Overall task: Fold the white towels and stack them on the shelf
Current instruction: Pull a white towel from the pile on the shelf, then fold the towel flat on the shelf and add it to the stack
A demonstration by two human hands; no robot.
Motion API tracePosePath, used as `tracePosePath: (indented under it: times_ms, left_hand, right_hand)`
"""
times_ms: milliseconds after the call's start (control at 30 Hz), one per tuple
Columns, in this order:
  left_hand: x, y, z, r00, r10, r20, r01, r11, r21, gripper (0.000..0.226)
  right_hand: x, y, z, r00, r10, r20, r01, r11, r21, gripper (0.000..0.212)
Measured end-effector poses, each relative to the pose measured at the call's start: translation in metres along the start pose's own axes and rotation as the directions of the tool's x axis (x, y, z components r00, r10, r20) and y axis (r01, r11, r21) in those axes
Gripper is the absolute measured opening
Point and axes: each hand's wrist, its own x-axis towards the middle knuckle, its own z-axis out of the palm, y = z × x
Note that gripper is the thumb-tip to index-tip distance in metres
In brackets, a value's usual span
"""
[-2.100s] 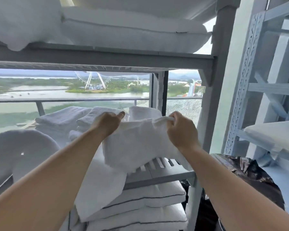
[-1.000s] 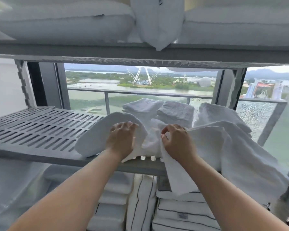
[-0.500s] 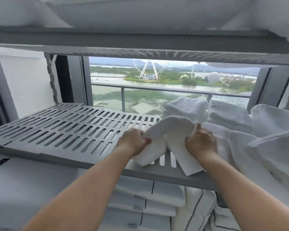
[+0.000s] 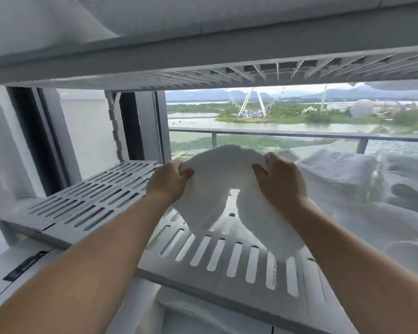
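Left hand (image 4: 168, 183): fingers curled over the towel's upper left edge, thumb tucked against the cloth, gripping firmly.
Right hand (image 4: 279, 183): fingers curled the same way, gripping the upper right edge.
Towel (image 4: 217, 169): a white towel held in the air over the shelf, arched between the two hands, with a flap drooping below each. The right flap hangs lower; I cannot tell whether its tip touches the shelf.
Handling: it looks light, soft and quite limp, sagging wherever it is unsupported. The terry surface should not slip, and nothing about it is fragile.
Where to hold: probably at the corners or along one edge, pinching all layers together so the fold does not slide open.
Shelf (image 4: 87, 206): grey slotted plastic, bare below the towel and to its left.
Folded towels (image 4: 336, 169): white, stacked at the right rear of the shelf.
Loose towels (image 4: 384, 225): a rumpled heap at the right front, near the right forearm.
Upper shelf (image 4: 203, 56): just overhead, carrying white pillows (image 4: 58, 20).
Railing (image 4: 275, 133): outside the window behind.
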Motion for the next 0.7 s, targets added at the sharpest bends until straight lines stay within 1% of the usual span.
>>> tracePosePath:
  times_ms: [100,200,267,300,333,367,400,433,467,500,533,567,633,667,700]
  left_hand:
    - [0.035,-0.007,-0.032,0.986,0.012,-0.166,0.013,0.989,0.149,0.026]
    - [0.067,-0.016,-0.056,0.934,0.066,-0.350,0.026,0.967,0.252,0.023]
    - [0.079,-0.026,-0.059,0.902,0.118,-0.416,0.006,0.959,0.284,0.026]
    - [0.082,-0.035,-0.057,0.901,0.147,-0.409,-0.023,0.956,0.293,0.029]
    - [0.084,-0.048,-0.053,0.923,0.158,-0.351,-0.054,0.956,0.288,0.034]
    - [0.084,-0.064,-0.047,0.963,0.136,-0.233,-0.068,0.958,0.278,0.040]
    - [0.084,-0.083,-0.042,0.996,0.072,-0.054,-0.055,0.960,0.274,0.049]
    - [0.082,-0.101,-0.037,0.990,-0.023,0.140,-0.018,0.958,0.287,0.059]
    - [0.079,-0.118,-0.032,0.954,-0.117,0.277,0.022,0.946,0.323,0.065]
    - [0.079,-0.133,-0.030,0.928,-0.169,0.331,0.040,0.931,0.362,0.066]
    - [0.080,-0.143,-0.027,0.924,-0.179,0.338,0.038,0.923,0.384,0.063]
    - [0.084,-0.149,-0.025,0.931,-0.158,0.329,0.023,0.925,0.380,0.060]
    - [0.096,-0.152,-0.019,0.950,-0.068,0.303,-0.034,0.948,0.318,0.054]
    - [0.103,-0.149,-0.016,0.956,-0.011,0.292,-0.072,0.960,0.272,0.048]
    - [0.110,-0.146,-0.011,0.959,0.046,0.279,-0.111,0.970,0.219,0.040]
  right_hand:
    - [0.031,-0.009,0.020,0.996,-0.048,-0.069,0.048,0.999,0.003,0.026]
    - [0.054,-0.019,0.038,0.971,-0.124,-0.205,0.131,0.991,0.019,0.012]
    - [0.061,-0.025,0.050,0.956,-0.165,-0.244,0.164,0.986,-0.026,0.020]
    - [0.060,-0.028,0.057,0.950,-0.187,-0.251,0.180,0.982,-0.053,0.023]
    - [0.056,-0.031,0.066,0.947,-0.214,-0.239,0.201,0.976,-0.081,0.025]
    - [0.048,-0.034,0.078,0.954,-0.242,-0.176,0.227,0.969,-0.102,0.026]
    - [0.037,-0.037,0.091,0.965,-0.258,-0.038,0.253,0.961,-0.108,0.026]
    - [0.024,-0.040,0.103,0.954,-0.255,0.158,0.272,0.958,-0.096,0.025]
    - [0.012,-0.043,0.114,0.904,-0.239,0.354,0.282,0.956,-0.075,0.025]
    - [0.003,-0.046,0.124,0.844,-0.214,0.492,0.278,0.959,-0.060,0.024]
    - [-0.002,-0.050,0.132,0.810,-0.196,0.554,0.263,0.964,-0.045,0.023]
    - [-0.004,-0.054,0.136,0.797,-0.184,0.575,0.250,0.968,-0.036,0.028]
    - [0.000,-0.065,0.143,0.787,-0.171,0.592,0.239,0.970,-0.037,0.056]
    - [0.003,-0.070,0.147,0.787,-0.141,0.601,0.216,0.975,-0.053,0.063]
    - [0.005,-0.074,0.150,0.797,-0.097,0.596,0.180,0.980,-0.081,0.063]
